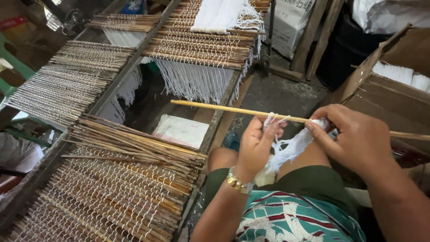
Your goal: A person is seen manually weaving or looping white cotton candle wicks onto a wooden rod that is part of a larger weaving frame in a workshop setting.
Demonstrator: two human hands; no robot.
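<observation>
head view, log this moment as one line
left hand: pinching white strings | right hand: gripping bamboo stick | stick: level over lap | stick racks: at left

Soft daylight, dim shadowed corners, slight glare on white strings, sharp focus.

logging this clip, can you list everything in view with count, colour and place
bamboo stick: one, pale yellow, held level across both hands
white strings: a bunch, hanging between the hands
stick racks: several wound brown rows, left and top
hanging fringe: white, under top rack
cardboard box: one, brown, right
white bag: one, on floor
gold watch: one, left wrist
left hand: pinching strings at stick
right hand: gripping stick and strings
</observation>
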